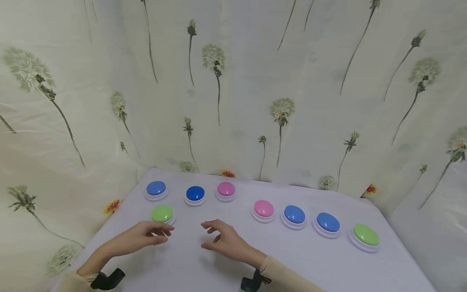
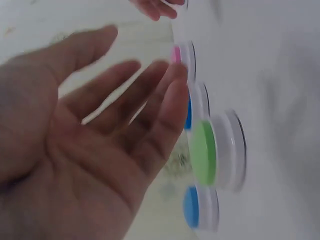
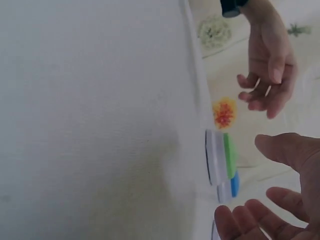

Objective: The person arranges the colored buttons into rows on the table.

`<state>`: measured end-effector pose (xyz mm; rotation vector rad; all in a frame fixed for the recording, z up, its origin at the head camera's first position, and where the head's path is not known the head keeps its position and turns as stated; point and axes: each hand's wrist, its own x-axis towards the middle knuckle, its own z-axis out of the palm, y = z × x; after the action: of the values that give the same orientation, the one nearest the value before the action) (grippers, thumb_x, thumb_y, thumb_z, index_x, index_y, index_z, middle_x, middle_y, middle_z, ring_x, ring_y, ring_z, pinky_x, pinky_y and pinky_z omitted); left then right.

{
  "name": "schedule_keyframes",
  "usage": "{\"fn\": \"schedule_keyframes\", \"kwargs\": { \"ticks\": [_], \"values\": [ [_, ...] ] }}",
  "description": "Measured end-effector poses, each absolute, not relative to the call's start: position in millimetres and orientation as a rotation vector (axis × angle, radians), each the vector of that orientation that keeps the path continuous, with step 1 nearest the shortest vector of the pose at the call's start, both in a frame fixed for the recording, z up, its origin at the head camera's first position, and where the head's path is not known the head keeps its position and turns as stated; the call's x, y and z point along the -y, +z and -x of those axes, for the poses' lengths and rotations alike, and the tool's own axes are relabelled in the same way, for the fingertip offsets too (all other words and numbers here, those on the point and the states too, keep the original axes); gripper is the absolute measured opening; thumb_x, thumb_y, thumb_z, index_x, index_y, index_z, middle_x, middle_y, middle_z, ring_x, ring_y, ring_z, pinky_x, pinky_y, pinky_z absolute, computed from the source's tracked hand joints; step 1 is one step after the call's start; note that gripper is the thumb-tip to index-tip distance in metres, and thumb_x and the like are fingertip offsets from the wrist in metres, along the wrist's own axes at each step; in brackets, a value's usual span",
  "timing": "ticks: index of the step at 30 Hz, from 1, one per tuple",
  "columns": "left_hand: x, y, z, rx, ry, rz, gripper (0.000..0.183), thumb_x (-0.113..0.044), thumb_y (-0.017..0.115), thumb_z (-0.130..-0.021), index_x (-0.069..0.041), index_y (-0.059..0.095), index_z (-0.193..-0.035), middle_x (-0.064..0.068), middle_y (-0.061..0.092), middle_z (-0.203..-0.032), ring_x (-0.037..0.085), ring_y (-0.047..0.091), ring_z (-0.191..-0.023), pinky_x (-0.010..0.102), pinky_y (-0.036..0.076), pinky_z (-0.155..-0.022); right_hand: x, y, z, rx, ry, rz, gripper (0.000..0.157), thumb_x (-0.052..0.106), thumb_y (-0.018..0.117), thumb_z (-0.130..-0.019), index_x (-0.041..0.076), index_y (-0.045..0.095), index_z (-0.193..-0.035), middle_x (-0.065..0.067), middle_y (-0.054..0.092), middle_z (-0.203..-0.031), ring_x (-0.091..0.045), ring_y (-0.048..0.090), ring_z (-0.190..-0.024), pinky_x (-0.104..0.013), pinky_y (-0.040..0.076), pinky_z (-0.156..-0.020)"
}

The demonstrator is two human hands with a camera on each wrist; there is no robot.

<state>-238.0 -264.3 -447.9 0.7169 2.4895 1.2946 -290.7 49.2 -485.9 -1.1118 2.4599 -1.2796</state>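
My left hand (image 1: 140, 237) hovers over the near left part of the table, fingers relaxed and holding nothing. Just beyond its fingertips sits a green push button (image 1: 162, 213) on a white round base. To the right, my right hand (image 1: 231, 242) hangs above the cloth with loosely bent fingers and thumb apart, also holding nothing. The two hands face each other across a gap. Behind them stand a dark blue button (image 1: 195, 193) and a pink button (image 1: 226, 189). In the left wrist view the green button (image 2: 204, 152) lies past the spread fingers.
A lighter blue button (image 1: 156, 188) stands at the back left. Along the right run another pink button (image 1: 264, 208), two blue buttons (image 1: 294, 214) and a green button (image 1: 366, 235). A white cloth covers the table (image 1: 292, 259); a dandelion-print curtain (image 1: 240, 89) hangs behind.
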Motion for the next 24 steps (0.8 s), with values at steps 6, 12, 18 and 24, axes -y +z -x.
{"fn": "schedule_keyframes", "kwargs": {
  "ticks": [6, 12, 18, 24],
  "values": [
    [306, -461, 251, -2.825, 1.453, -0.429, 0.038, -0.021, 0.063, -0.094, 0.001, 0.060, -0.124, 0.016, 0.068, -0.103, 0.017, 0.066, -0.084, 0.030, 0.056, -0.064, -8, -500, 318, -2.538, -1.214, 1.074, 0.063, 0.034, 0.075, -0.083, 0.009, 0.051, -0.136, -0.008, 0.059, -0.130, -0.020, 0.060, -0.112, -0.022, 0.053, -0.085],
    [318, -479, 269, -2.972, 1.455, -0.201, 0.040, -0.008, 0.067, -0.088, 0.011, 0.057, -0.123, 0.023, 0.066, -0.104, 0.029, 0.067, -0.090, 0.028, 0.057, -0.068, 31, -499, 336, -2.618, -1.136, 0.998, 0.068, 0.035, 0.077, -0.082, 0.007, 0.049, -0.138, -0.008, 0.058, -0.131, -0.019, 0.060, -0.112, -0.030, 0.052, -0.092],
    [317, -494, 297, -2.898, 1.426, -0.079, 0.057, -0.002, 0.070, -0.082, 0.014, 0.047, -0.132, 0.030, 0.059, -0.120, 0.040, 0.061, -0.109, 0.039, 0.057, -0.084, 61, -498, 349, -2.599, -1.123, 0.912, 0.074, 0.033, 0.079, -0.079, 0.005, 0.047, -0.140, -0.011, 0.061, -0.129, -0.021, 0.062, -0.112, -0.029, 0.054, -0.089],
    [318, -498, 312, -2.818, 1.433, -0.110, 0.061, -0.002, 0.070, -0.078, 0.015, 0.047, -0.132, 0.029, 0.059, -0.123, 0.039, 0.058, -0.114, 0.044, 0.051, -0.093, 86, -503, 354, -2.607, -1.113, 0.921, 0.074, 0.030, 0.081, -0.077, -0.001, 0.049, -0.137, -0.011, 0.066, -0.116, -0.016, 0.063, -0.101, -0.025, 0.054, -0.085]
  ]
}}
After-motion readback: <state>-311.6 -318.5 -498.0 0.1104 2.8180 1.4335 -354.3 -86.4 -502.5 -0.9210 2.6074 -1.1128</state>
